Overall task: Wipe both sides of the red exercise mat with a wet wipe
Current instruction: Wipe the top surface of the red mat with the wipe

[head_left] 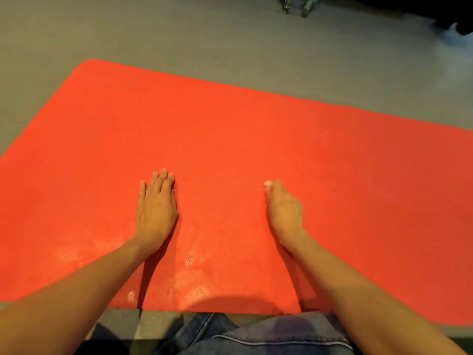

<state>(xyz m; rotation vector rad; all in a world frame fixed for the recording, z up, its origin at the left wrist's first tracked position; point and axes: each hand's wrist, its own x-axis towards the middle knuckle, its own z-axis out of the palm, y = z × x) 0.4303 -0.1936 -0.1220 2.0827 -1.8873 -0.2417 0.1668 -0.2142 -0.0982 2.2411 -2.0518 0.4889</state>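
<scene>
The red exercise mat (230, 124) lies flat and unrolled on a grey floor (179, 34). Its near long edge runs just in front of the person's knees and its far edge angles away to the right. One rounded corner shows at upper left. The right end passes out of view.

The left hand (156, 213) rests palm down on the mat, in the near half and left of centre. Its fingers are straight and close together, pointing away from the person, and they lie flat on the surface. It holds nothing.

The right hand (284, 208) is on the mat well apart from the left, at about the same depth. Its fingers are curled and bunched together, knuckles up. A small white wad, the wet wipe (267, 184), shows only at the fingertips on the side towards the other hand. It is pinned between the curled fingers and the mat. Most of the wipe is hidden under the hand, so its full extent cannot be told.

Several pale glossy patches (189, 258) mark the mat between the forearms and towards its near edge.

Blue denim (256, 336) covers the person's legs at the bottom edge. On the floor beyond the mat, at the top of the view, are a small metal object (286, 5), a green object (308, 3) just beside it, and a dark object (455, 16) at the corner; all are too blurred to identify.
</scene>
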